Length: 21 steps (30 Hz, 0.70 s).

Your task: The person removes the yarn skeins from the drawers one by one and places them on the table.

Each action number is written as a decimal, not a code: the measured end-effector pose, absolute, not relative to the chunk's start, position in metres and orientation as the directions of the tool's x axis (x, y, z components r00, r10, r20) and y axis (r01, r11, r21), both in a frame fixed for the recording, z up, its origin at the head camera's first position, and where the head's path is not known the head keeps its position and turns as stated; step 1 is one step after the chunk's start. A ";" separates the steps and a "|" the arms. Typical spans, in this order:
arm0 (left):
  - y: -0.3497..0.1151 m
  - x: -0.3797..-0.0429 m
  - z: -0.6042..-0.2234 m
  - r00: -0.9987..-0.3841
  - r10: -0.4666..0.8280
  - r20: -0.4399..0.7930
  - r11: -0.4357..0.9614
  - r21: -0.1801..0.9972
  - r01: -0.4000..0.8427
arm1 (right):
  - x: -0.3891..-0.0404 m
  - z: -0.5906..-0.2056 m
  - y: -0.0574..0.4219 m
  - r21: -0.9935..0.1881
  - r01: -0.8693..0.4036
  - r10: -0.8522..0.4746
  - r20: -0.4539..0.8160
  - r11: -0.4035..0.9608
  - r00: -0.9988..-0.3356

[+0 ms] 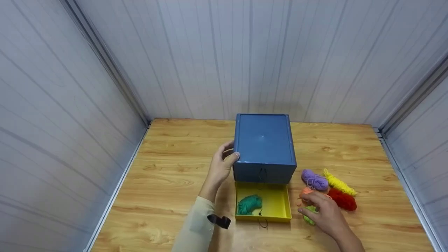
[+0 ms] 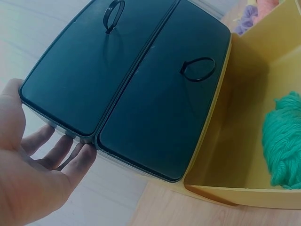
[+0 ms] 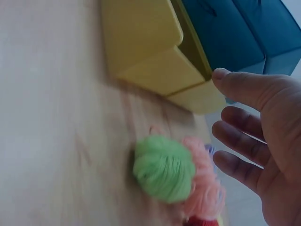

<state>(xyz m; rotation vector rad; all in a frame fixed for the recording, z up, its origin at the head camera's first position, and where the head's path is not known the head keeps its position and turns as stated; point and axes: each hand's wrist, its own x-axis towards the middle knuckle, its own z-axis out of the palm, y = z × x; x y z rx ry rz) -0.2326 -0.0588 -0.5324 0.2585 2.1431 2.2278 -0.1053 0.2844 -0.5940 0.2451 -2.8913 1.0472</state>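
My left hand rests against the left side of a blue drawer unit, thumb at its top edge and fingertips along the side wall. The bottom yellow drawer is pulled out, with a teal yarn bundle lying in its left part. To the right of that drawer, my right hand hovers over loose yarn, its fingers spread and holding nothing. Nearest to it are a light green yarn bundle and a peach one, both partly covered by the hand in the head view.
Purple yarn, yellow yarn and red yarn lie close together on the wooden table, right of the unit. Black loop handles stick out from the blue drawer fronts. Pale panel walls enclose the table.
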 end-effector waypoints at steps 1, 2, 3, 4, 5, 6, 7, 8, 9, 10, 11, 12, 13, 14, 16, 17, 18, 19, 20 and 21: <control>-0.059 -0.233 -0.533 -0.985 0.145 0.092 -0.049 0.995 0.086 | -0.106 -0.593 0.281 -0.634 -0.170 -0.133 0.106 0.754 -0.985; -0.059 -0.232 -0.532 -0.985 0.145 0.092 -0.050 0.995 0.086 | -0.107 -0.591 0.278 -0.636 -0.177 -0.140 0.108 0.751 -0.984; -0.059 -0.233 -0.533 -0.985 0.144 0.091 -0.052 0.995 0.085 | -0.108 -0.590 0.275 -0.636 -0.183 -0.148 0.109 0.749 -0.983; -0.059 -0.233 -0.533 -0.985 0.143 0.094 -0.052 0.995 0.087 | -0.108 -0.589 0.272 -0.638 -0.191 -0.154 0.113 0.746 -0.982; -0.059 -0.234 -0.533 -0.985 0.142 0.095 -0.050 0.995 0.089 | -0.109 -0.588 0.270 -0.639 -0.202 -0.163 0.119 0.742 -0.979; -0.059 -0.234 -0.533 -0.985 0.142 0.096 -0.049 0.995 0.089 | -0.109 -0.588 0.267 -0.641 -0.213 -0.173 0.126 0.737 -0.977; -0.059 -0.234 -0.533 -0.985 0.142 0.098 -0.049 0.995 0.091 | -0.109 -0.588 0.264 -0.649 -0.226 -0.185 0.132 0.726 -0.974; -0.059 -0.234 -0.533 -0.985 0.142 0.097 -0.044 0.995 0.092 | -0.109 -0.588 0.261 -0.655 -0.236 -0.196 0.135 0.718 -0.971; -0.059 -0.235 -0.533 -0.985 0.142 0.097 -0.041 0.995 0.092 | -0.109 -0.589 0.259 -0.660 -0.247 -0.207 0.139 0.709 -0.968; -0.059 -0.235 -0.533 -0.985 0.145 0.096 -0.039 0.995 0.091 | -0.109 -0.590 0.256 -0.671 -0.256 -0.219 0.142 0.696 -0.965; -0.059 -0.234 -0.533 -0.985 0.146 0.093 -0.038 0.995 0.089 | -0.108 -0.592 0.253 -0.686 -0.264 -0.229 0.143 0.679 -0.963; -0.059 -0.234 -0.533 -0.985 0.149 0.091 -0.037 0.996 0.086 | -0.108 -0.593 0.251 -0.702 -0.267 -0.237 0.142 0.660 -0.961; -0.059 -0.234 -0.533 -0.985 0.151 0.089 -0.034 0.996 0.085 | -0.107 -0.594 0.248 -0.719 -0.269 -0.245 0.140 0.641 -0.959; -0.059 -0.234 -0.533 -0.985 0.151 0.086 -0.030 0.996 0.083 | -0.107 -0.596 0.246 -0.732 -0.271 -0.254 0.138 0.625 -0.957; -0.060 -0.234 -0.533 -0.985 0.149 0.081 -0.024 0.997 0.079 | -0.107 -0.598 0.240 -0.755 -0.268 -0.268 0.127 0.598 -0.955; -0.060 -0.234 -0.533 -0.986 0.149 0.081 -0.025 0.997 0.078 | -0.107 -0.599 0.238 -0.760 -0.264 -0.273 0.118 0.593 -0.955; -0.060 -0.234 -0.533 -0.986 0.148 0.081 -0.027 0.997 0.078 | -0.108 -0.600 0.235 -0.762 -0.260 -0.278 0.108 0.593 -0.954; -0.060 -0.234 -0.533 -0.986 0.147 0.081 -0.027 0.997 0.078 | -0.108 -0.601 0.232 -0.762 -0.258 -0.286 0.100 0.594 -0.953; -0.060 -0.234 -0.533 -0.986 0.145 0.080 -0.029 0.997 0.076 | -0.109 -0.602 0.230 -0.762 -0.258 -0.296 0.091 0.594 -0.951; -0.060 -0.234 -0.534 -0.986 0.144 0.079 -0.032 0.997 0.075 | -0.109 -0.603 0.227 -0.761 -0.257 -0.305 0.081 0.596 -0.949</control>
